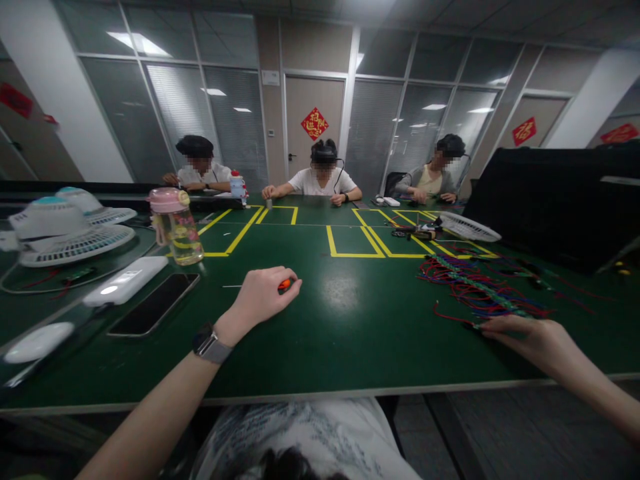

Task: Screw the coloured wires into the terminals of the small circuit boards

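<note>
My left hand (pixel 265 293), with a watch on its wrist, is closed around a screwdriver. The orange end of the screwdriver (pixel 285 285) shows by the thumb, and its thin shaft points left across the green table. At the right, my right hand (pixel 533 337) pinches a small dark part, likely a little circuit board (pixel 473 326), with a red wire running up from it. Just beyond that hand lies a row of small green circuit boards (pixel 480 290) with many red and blue wires.
Left of me are a phone (pixel 155 305), a white power bank (pixel 126 280), a pink-lidded bottle (pixel 176 227) and white fan parts (pixel 75 227). A black box-like object (pixel 555 200) stands at right. Yellow tape (pixel 357 255) marks the table (pixel 310 353). Several people sit opposite.
</note>
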`<state>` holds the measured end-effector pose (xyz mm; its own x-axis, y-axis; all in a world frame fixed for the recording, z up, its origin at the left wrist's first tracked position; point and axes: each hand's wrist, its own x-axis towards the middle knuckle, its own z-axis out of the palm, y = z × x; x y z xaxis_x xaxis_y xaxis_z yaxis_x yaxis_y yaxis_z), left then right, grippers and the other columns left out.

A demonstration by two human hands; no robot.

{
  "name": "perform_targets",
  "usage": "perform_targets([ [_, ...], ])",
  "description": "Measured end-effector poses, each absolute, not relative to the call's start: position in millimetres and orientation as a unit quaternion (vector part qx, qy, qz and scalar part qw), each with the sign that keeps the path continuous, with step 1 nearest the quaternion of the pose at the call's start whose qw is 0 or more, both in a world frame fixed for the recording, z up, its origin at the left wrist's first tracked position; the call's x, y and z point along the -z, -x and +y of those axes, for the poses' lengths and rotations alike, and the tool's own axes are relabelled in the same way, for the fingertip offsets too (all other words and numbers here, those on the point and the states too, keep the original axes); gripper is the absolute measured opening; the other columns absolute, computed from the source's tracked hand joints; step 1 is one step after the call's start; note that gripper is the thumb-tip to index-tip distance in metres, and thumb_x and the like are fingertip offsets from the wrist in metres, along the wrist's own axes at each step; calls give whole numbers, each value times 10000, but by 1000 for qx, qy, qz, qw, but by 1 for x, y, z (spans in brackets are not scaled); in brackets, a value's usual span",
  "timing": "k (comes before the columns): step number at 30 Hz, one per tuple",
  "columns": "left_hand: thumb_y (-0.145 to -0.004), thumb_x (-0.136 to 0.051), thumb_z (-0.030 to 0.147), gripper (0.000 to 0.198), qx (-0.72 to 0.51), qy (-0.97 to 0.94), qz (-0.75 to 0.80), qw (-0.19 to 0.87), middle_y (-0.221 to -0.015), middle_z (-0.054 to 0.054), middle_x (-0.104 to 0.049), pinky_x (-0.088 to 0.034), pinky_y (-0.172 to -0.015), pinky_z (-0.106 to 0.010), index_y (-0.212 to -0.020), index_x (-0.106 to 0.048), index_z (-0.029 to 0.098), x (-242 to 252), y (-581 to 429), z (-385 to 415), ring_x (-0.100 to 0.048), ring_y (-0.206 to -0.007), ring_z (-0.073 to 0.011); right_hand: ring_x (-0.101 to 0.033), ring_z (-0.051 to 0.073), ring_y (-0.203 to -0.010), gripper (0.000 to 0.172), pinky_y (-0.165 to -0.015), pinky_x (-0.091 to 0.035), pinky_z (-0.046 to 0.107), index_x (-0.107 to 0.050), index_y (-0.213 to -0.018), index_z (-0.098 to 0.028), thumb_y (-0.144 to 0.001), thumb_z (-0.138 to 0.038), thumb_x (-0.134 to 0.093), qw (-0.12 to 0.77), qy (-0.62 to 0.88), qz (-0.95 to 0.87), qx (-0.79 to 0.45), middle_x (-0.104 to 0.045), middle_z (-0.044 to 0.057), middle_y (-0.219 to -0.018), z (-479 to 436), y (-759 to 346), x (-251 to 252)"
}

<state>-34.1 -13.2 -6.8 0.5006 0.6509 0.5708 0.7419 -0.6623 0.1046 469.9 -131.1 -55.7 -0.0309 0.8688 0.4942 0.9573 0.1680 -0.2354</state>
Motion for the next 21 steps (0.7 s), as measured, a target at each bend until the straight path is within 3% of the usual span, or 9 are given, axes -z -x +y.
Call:
perform_targets([
  [10,-930,-457,412,334,300,865,-395,78,-818,-37,-714,-469,-644,-270,-851,-689,186,9,35,-11,-653,-696,-157,-743,281,-677,347,-618,-631,331,-791,-731,-244,-707,-536,-606,286,643,-707,69,-772,27,-746,-135,-472,62],
  [21,-929,-458,410,328,292,865,-400,82,-823,-36,-715,-469,-655,-275,-851,-689,190,9,34,-11,-655,-702,-161,-744,260,-761,303,-712,-627,323,-789,-803,-215,-736,-459,-622,369,608,-698,82,-777,53,-852,-144,-459,73],
])
